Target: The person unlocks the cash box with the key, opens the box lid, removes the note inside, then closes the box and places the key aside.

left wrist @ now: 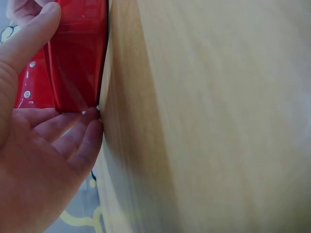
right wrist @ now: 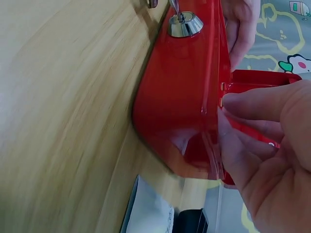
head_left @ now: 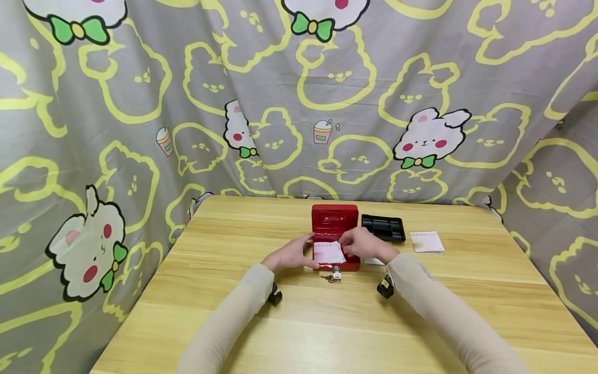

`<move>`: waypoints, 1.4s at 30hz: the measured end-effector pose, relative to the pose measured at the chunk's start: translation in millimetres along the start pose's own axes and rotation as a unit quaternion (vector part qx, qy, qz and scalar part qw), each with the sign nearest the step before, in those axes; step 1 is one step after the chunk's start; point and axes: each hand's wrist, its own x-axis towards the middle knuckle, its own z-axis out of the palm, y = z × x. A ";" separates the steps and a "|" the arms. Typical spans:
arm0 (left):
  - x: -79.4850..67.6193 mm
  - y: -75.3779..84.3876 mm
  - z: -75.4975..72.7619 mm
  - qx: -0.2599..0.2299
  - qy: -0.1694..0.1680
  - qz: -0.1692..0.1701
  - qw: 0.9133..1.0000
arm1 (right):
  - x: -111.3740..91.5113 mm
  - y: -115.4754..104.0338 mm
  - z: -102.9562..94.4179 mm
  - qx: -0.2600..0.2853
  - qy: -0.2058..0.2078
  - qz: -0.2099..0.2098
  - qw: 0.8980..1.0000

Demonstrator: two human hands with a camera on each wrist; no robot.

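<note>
Red box (head_left: pixel 351 266), lid raised, between left fingers (left wrist: pixel 87 143) and right fingers (right wrist: pixel 257 104). Gripped along its left side by the left fingers, thumb at the front corner. White papers (head_left: pixel 327 252) inside the box, just beside the bent right fingers; cannot tell whether pinched. Silver lock (right wrist: pixel 185 25) on the front wall, just right of the left thumb. Black tray (head_left: pixel 384 224) beyond the right fingers, loose sheets (head_left: pixel 427 242) farther right, on a wood-grain table (head_left: pixel 308 332).
</note>
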 end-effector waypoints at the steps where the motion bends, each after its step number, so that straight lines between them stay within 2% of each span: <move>1: 0.2 -0.1 -0.1 -0.001 0.001 0.000 1.000 | 1.3 -0.5 0.7 -0.007 0.002 -0.002 1.000; 17: -1.9 1.3 2.1 -0.008 -0.001 -0.001 1.000 | 10.9 -2.8 8.5 -0.018 -0.013 0.040 0.999; 21: -2.3 1.5 2.4 -0.001 0.001 -0.002 1.000 | 10.4 -3.0 8.2 0.001 -0.013 0.040 0.999; 27: -3.3 2.7 0.3 0.002 0.003 -0.005 1.000 | 8.2 0.3 6.4 0.058 0.000 0.045 0.997; 31: -3.5 3.3 -1.0 0.006 0.002 -0.007 1.000 | 4.9 1.5 5.9 0.131 0.018 0.077 0.988; 35: -3.1 3.0 -0.9 0.009 -0.001 -0.005 1.000 | 1.8 -0.1 7.7 0.232 0.029 0.105 0.967; 38: -3.0 2.6 -0.7 0.003 -0.002 -0.004 1.000 | 0.7 -1.3 10.4 0.275 0.024 0.107 0.955; 42: -3.1 2.4 -0.5 -0.004 -0.003 -0.004 1.000 | -0.5 -3.0 13.6 0.277 0.005 0.089 0.957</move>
